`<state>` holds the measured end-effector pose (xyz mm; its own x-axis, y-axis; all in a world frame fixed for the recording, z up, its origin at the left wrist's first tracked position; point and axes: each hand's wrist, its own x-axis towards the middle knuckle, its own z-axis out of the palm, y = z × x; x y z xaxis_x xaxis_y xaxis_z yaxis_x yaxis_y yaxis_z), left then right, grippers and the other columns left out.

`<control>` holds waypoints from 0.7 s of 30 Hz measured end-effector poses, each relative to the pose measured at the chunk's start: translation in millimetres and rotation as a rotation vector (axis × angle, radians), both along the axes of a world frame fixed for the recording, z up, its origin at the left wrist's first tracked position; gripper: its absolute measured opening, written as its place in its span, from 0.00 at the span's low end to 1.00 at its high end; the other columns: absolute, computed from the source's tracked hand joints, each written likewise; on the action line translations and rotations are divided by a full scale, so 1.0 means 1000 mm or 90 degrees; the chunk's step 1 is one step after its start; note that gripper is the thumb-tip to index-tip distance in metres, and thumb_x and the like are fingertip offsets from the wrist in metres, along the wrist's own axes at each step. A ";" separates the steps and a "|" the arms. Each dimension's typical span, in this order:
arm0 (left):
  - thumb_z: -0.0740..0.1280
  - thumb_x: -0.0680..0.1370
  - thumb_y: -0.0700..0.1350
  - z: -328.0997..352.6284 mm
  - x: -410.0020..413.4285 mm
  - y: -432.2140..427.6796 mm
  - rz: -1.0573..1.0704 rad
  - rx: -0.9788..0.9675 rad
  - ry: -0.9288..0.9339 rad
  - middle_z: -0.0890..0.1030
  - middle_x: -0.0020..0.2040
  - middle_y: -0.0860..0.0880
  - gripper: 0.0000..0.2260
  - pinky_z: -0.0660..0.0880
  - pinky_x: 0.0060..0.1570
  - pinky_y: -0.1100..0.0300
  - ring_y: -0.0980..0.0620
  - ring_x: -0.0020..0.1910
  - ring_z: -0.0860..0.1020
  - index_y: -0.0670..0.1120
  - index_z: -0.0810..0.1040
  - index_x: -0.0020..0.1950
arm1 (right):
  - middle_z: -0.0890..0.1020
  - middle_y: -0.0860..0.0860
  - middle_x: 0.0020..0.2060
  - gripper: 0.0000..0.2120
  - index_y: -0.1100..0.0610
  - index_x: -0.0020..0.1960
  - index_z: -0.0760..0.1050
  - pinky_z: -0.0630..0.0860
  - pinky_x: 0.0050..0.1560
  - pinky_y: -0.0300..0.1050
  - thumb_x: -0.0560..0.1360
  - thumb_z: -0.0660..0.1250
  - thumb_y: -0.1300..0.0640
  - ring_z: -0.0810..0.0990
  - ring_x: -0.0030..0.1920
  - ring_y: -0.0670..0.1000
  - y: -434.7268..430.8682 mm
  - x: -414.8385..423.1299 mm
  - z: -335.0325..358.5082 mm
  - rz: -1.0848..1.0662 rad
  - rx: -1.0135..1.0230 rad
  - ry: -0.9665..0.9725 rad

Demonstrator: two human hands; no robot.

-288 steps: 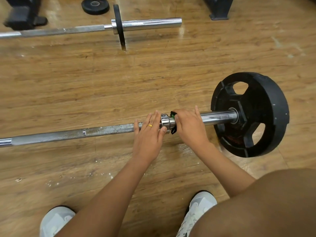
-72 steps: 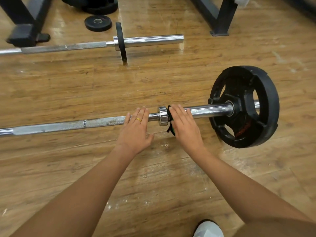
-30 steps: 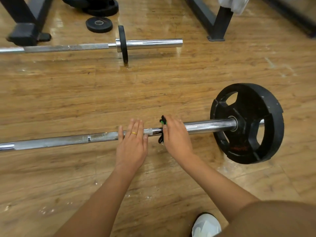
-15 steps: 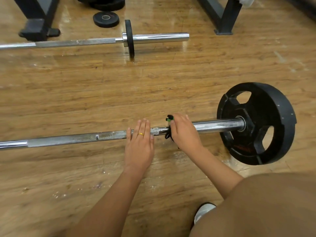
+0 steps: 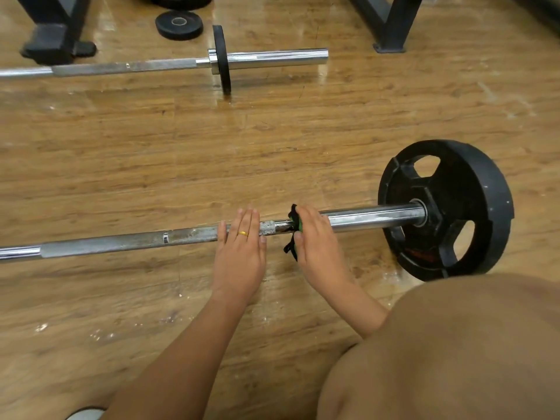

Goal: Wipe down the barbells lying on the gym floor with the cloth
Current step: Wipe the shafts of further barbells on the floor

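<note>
A steel barbell [image 5: 121, 240] lies across the wooden floor in front of me, with a large black weight plate [image 5: 448, 207] on its right sleeve. My right hand [image 5: 315, 241] grips a black and green cloth [image 5: 295, 222] wrapped over the bar where shaft meets sleeve. My left hand [image 5: 242, 247] rests on the shaft just to the left, fingers straight, a gold ring on one finger. A second barbell [image 5: 272, 57] lies farther away near the top, carrying a thin black plate [image 5: 221, 56].
A small loose black plate [image 5: 178, 24] lies on the floor beyond the far barbell. Black rack feet stand at the top left [image 5: 57, 47] and top right [image 5: 391, 34]. My bare knee [image 5: 454, 350] fills the lower right corner. White specks dot the floor.
The cloth and my right hand have stayed at the shaft-sleeve joint over the last second, after sliding left off the collar earlier. My left hand keeps resting on the shaft. The view shifted slightly.
</note>
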<state>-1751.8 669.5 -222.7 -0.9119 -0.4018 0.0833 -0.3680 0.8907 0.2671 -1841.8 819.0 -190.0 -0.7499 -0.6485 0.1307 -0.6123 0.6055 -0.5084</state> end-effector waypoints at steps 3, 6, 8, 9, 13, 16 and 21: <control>0.48 0.85 0.50 0.000 0.002 0.002 0.004 -0.006 0.005 0.66 0.78 0.46 0.24 0.50 0.78 0.46 0.48 0.79 0.59 0.43 0.59 0.80 | 0.76 0.54 0.65 0.18 0.60 0.72 0.68 0.56 0.77 0.50 0.83 0.55 0.61 0.71 0.66 0.54 -0.008 -0.019 0.000 -0.012 0.019 -0.027; 0.49 0.85 0.49 0.001 0.006 0.002 0.000 -0.018 0.003 0.70 0.75 0.46 0.24 0.56 0.77 0.45 0.47 0.76 0.63 0.42 0.62 0.79 | 0.81 0.56 0.54 0.14 0.61 0.64 0.74 0.63 0.72 0.54 0.82 0.55 0.61 0.76 0.56 0.58 -0.023 -0.037 0.006 -0.056 0.038 -0.063; 0.49 0.85 0.49 0.000 0.008 0.002 -0.001 -0.026 -0.004 0.71 0.74 0.46 0.24 0.58 0.76 0.44 0.46 0.75 0.65 0.42 0.62 0.79 | 0.80 0.55 0.56 0.15 0.60 0.65 0.73 0.63 0.72 0.54 0.82 0.54 0.59 0.76 0.58 0.57 -0.018 -0.028 0.007 -0.055 0.034 -0.049; 0.49 0.85 0.50 0.000 0.009 0.003 -0.002 -0.028 -0.006 0.71 0.73 0.45 0.24 0.58 0.76 0.44 0.46 0.75 0.65 0.42 0.61 0.79 | 0.79 0.54 0.60 0.16 0.60 0.68 0.71 0.61 0.74 0.54 0.83 0.55 0.58 0.74 0.62 0.55 -0.012 -0.018 0.005 -0.050 0.031 -0.034; 0.50 0.85 0.50 -0.002 0.016 0.010 0.003 -0.032 -0.003 0.70 0.75 0.45 0.25 0.58 0.76 0.44 0.47 0.76 0.63 0.42 0.59 0.80 | 0.70 0.55 0.73 0.24 0.60 0.75 0.64 0.48 0.80 0.51 0.83 0.59 0.48 0.62 0.76 0.54 0.002 0.005 -0.002 -0.032 0.046 0.014; 0.49 0.85 0.50 -0.003 0.022 0.016 0.004 -0.031 0.002 0.68 0.76 0.45 0.25 0.53 0.77 0.46 0.47 0.77 0.62 0.42 0.58 0.81 | 0.76 0.55 0.67 0.16 0.60 0.69 0.70 0.50 0.78 0.50 0.84 0.56 0.54 0.65 0.75 0.55 -0.008 -0.011 0.004 -0.033 0.054 -0.020; 0.50 0.85 0.50 -0.003 0.032 0.022 0.003 -0.042 0.002 0.65 0.78 0.46 0.26 0.47 0.78 0.48 0.48 0.79 0.58 0.43 0.56 0.81 | 0.78 0.52 0.63 0.16 0.58 0.68 0.72 0.53 0.78 0.50 0.85 0.53 0.56 0.71 0.69 0.52 -0.001 -0.006 0.005 -0.029 0.040 -0.036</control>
<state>-1719.4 691.9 -225.4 -0.9100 -0.3989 0.1130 -0.3707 0.9048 0.2094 -1848.0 818.2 -184.6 -0.7835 -0.6196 0.0479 -0.5553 0.6634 -0.5016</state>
